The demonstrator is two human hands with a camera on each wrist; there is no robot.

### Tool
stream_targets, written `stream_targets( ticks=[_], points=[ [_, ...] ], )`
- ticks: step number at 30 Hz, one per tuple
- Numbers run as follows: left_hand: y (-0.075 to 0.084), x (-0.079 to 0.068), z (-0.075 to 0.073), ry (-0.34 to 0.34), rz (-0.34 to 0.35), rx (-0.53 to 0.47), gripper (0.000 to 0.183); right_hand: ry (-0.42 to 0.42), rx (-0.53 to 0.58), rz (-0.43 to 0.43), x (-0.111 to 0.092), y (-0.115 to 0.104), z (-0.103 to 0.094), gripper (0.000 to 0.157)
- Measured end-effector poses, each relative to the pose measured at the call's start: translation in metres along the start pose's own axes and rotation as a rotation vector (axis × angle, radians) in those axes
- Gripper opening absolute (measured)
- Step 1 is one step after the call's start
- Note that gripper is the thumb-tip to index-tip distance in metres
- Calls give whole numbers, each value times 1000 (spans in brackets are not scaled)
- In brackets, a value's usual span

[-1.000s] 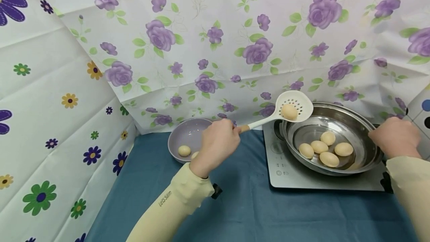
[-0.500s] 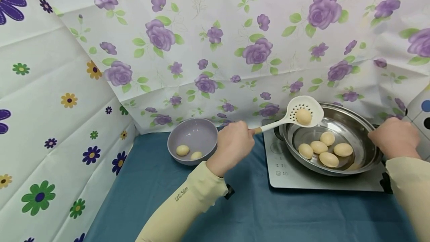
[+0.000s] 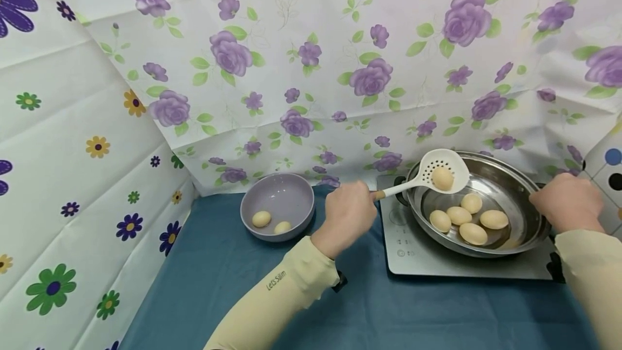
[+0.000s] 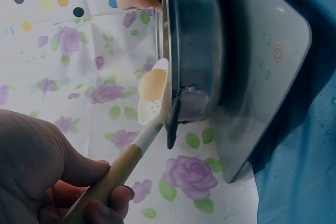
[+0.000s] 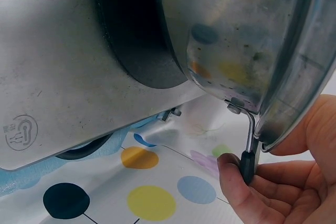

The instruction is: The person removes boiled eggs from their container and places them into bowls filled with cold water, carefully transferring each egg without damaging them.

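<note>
My left hand (image 3: 351,216) grips the wooden handle of a white slotted spoon (image 3: 430,169). One egg (image 3: 443,178) lies in the spoon's bowl, above the left rim of a steel pot (image 3: 522,177). In the left wrist view, thumb and fingers wrap the wooden handle (image 4: 118,174). Several eggs (image 3: 473,234) rest on the bottom of the pot. At the pot's right side my right hand (image 3: 567,203) holds its handle. The right wrist view shows the fingers curled round that black-tipped handle (image 5: 248,166). Two eggs (image 3: 261,219) sit in a purple-grey bowl (image 3: 291,190) on the left.
Under the pot is a flat silver induction cooker (image 3: 405,266). A blue cloth (image 3: 204,285) covers the table. Flower-patterned sheets (image 3: 291,69) hang behind and at the left, and a dotted sheet (image 3: 607,177) is at the far right.
My left hand has moved right and a little down, bringing the spoon with its egg from beside the pot to over its left rim. My right hand stays on the pot handle.
</note>
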State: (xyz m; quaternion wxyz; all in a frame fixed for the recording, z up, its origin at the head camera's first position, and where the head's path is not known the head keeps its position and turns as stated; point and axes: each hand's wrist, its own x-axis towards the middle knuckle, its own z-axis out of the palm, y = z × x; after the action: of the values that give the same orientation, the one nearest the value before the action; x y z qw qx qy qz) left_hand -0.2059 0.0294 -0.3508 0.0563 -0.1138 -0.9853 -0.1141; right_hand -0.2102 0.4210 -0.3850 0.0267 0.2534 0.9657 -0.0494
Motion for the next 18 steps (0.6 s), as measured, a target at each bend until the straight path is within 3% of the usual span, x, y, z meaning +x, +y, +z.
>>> stream_targets(
  ticks=[18],
  points=[
    [10,-3,13,68,71,108,16,7,-5,-24,0,1,0,53]
  ],
)
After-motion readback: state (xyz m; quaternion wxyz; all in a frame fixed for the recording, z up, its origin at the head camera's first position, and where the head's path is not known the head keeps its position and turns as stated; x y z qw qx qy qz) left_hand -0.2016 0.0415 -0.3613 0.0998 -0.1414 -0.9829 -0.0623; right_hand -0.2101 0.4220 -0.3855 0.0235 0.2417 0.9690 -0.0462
